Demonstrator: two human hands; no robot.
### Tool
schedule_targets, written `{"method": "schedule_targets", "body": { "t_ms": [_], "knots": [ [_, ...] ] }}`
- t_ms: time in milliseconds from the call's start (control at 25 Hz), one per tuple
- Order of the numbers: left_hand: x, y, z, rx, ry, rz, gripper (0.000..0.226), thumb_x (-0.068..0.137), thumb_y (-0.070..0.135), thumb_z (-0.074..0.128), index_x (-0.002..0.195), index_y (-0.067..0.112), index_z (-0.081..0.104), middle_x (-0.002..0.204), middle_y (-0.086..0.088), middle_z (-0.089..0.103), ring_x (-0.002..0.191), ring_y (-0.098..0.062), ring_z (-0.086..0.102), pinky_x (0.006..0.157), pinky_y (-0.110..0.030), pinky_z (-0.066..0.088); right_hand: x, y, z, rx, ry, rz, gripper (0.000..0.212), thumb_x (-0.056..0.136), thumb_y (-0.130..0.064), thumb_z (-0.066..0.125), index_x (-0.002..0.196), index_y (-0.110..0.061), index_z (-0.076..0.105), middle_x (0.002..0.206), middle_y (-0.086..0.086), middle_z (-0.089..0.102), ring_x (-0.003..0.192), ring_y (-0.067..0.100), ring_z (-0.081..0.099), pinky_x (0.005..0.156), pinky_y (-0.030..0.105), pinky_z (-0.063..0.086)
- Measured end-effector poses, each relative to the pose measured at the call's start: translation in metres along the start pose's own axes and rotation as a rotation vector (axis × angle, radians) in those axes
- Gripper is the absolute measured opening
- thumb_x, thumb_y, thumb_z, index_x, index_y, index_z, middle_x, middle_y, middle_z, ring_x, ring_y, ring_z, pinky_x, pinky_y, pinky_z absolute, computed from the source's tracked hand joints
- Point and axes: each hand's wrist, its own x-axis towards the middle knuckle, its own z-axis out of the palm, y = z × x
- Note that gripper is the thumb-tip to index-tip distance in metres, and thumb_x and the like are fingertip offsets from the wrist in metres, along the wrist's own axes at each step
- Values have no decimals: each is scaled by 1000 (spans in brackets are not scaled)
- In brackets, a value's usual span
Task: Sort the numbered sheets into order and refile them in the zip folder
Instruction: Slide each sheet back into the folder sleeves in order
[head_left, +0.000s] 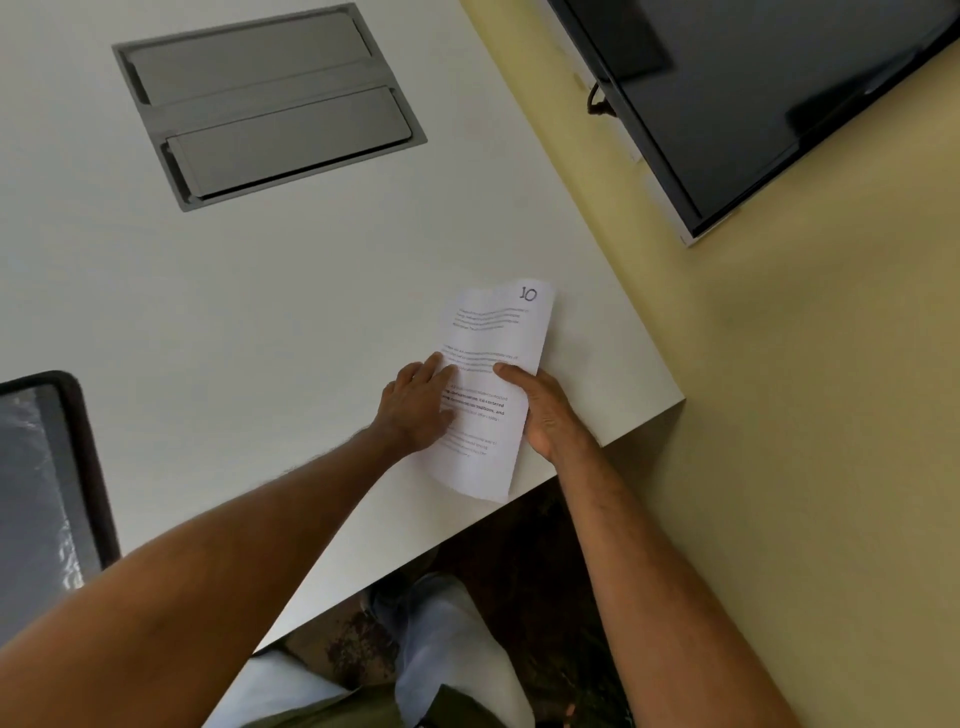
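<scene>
My right hand (545, 410) grips the right edge of the sheets (488, 384), thumb on top; my left hand (421, 408) lies with flat fingers across the printed face; the page marked 10 is uppermost, near the table (260, 312) corner; the zip folder (47, 493) waits far left; I should square the edges gently, keeping the stack from sliding off the near rim

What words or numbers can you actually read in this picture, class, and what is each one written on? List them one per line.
"10": handwritten at the top corner of the top sheet.
Printed paragraphs on that sheet: too small and blurred to read.
Screen on the wall, grey hatch in the table and folder at the left edge: no readable text.
</scene>
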Motion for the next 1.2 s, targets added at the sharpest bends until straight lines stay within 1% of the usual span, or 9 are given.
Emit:
{"method": "schedule_targets", "body": {
  "t_ms": [120, 320, 440, 560, 680, 800, 880, 1000, 1200],
  "knots": [
    [-16, -17, -15, -387, 58, -71, 62, 99, 40, 61, 151, 15, 41, 151, 3, 45, 139, -26, 44, 116, -46, 37, -17, 5, 20, 32, -32, -20, 42, 92, -11, 73, 133, -6, 65, 126, 15, 72, 118, 34, 68, 100, 49, 55],
    [-83, -66, -54, -1088, -43, -300, 74, 98, 55, 59, 158, 19, 34, 155, 0, 45, 136, -23, 50, 114, -40, 39, -47, 21, 84, 144, -95, -18, 45, 95, -14, 69, 139, -5, 60, 134, 20, 66, 126, 38, 62, 109, 54, 48],
    [-137, -113, -73, -1194, -66, -352, 61, 98, 61, 53, 146, 23, 47, 145, 1, 58, 126, -22, 58, 112, -45, 42, -72, 33, 148, 175, -158, 13, 35, 97, -16, 65, 131, -8, 65, 123, 16, 71, 110, 32, 68, 103, 50, 53],
    [-191, -167, -84, -1308, -1, -381, 53, 97, 59, 57, 137, 24, 55, 128, 1, 70, 120, -23, 64, 106, -43, 48, -92, 50, 216, 154, -219, 25, 43, 97, -18, 64, 138, -5, 60, 124, 17, 68, 105, 30, 68, 101, 48, 52],
    [-249, -222, -103, -1374, 75, -395, 62, 90, 64, 60, 136, 24, 57, 129, 0, 70, 117, -21, 64, 99, -39, 51, -110, 72, 287, 169, -296, 79, 44, 97, -18, 63, 138, -4, 59, 127, 19, 65, 107, 31, 67, 105, 49, 48],
    [-305, -267, -119, -1490, 79, -392, 65, 84, 67, 58, 131, 22, 62, 113, 2, 73, 96, -13, 68, 89, -34, 54, -128, 93, 356, 148, -388, 109, 37, 98, -19, 61, 132, -6, 63, 123, 17, 67, 106, 30, 67, 104, 47, 49],
    [-335, -293, -127, -1589, 95, -363, 57, 91, 61, 54, 127, 19, 66, 109, -3, 76, 93, -15, 73, 82, -34, 59, -137, 108, 395, 140, -443, 112, 38, 98, -19, 62, 133, -7, 63, 124, 17, 67, 107, 30, 67, 103, 46, 50],
    [-376, -331, -137, -1742, 150, -373, 51, 91, 46, 63, 130, 14, 65, 125, -13, 72, 114, -27, 70, 90, -44, 61, -140, 128, 439, 83, -467, 102, 38, 99, -20, 62, 133, -6, 65, 132, 20, 66, 114, 33, 65, 108, 51, 47],
    [-425, -397, -146, -1624, 247, -400, 35, 98, 23, 65, 130, 9, 65, 122, -15, 73, 107, -30, 73, 87, -42, 62, -135, 158, 482, -93, -366, 49, 45, 97, -19, 69, 139, -5, 61, 134, 20, 66, 127, 39, 61, 107, 56, 49]
  ]
}}
